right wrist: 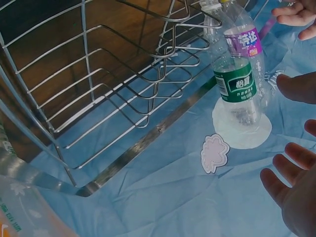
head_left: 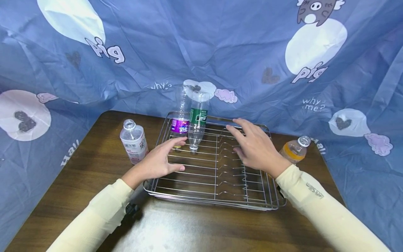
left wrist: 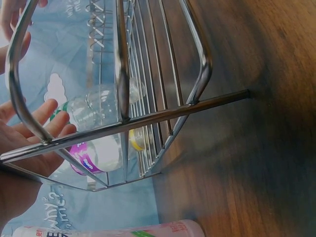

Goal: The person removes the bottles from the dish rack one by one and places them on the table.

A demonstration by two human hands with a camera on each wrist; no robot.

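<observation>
A metal wire dish rack (head_left: 216,168) stands on the table between my hands. Two clear plastic bottles lean neck-down at its back left: one with a purple label (head_left: 180,126), the other with a green label (head_left: 199,117). My left hand (head_left: 158,161) hovers over the rack's left side, thumb and fingers spread, short of the bottles. Over the right half is my right hand (head_left: 252,143), its fingers apart and holding nothing. In the right wrist view the green-labelled bottle (right wrist: 235,81) stands in front of the purple-labelled one (right wrist: 245,42).
A white-labelled bottle (head_left: 135,144) without a cap stands left of the rack. Right of it is an orange-labelled bottle (head_left: 293,151), partly hidden by my right arm. A blue patterned cloth (head_left: 252,63) hangs behind the brown table (head_left: 201,227).
</observation>
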